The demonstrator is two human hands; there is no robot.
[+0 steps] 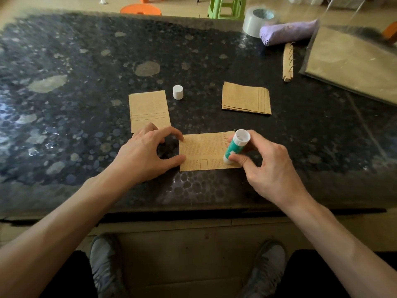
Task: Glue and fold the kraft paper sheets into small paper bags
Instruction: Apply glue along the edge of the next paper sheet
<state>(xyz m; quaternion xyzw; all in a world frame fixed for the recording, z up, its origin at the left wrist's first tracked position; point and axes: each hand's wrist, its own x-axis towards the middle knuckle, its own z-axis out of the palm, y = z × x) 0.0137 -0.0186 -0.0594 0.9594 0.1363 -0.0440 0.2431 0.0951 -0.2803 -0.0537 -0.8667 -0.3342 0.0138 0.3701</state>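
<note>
One paper sheet (204, 152) lies on the tabletop (86, 61) — our left grip (146, 154) presses its edge, fingers open; our right grip (270, 171) clasps the uncapped glue stick (235, 147).

A single wide-angle view from the person's head looks forward and steeply down, close over the table (64, 61). The left hand (148, 153) and right hand (268, 166) sit mid-frame just past the table's near edge; shoes (103, 265) show below it, stools (226, 7) beyond its far edge.
</note>
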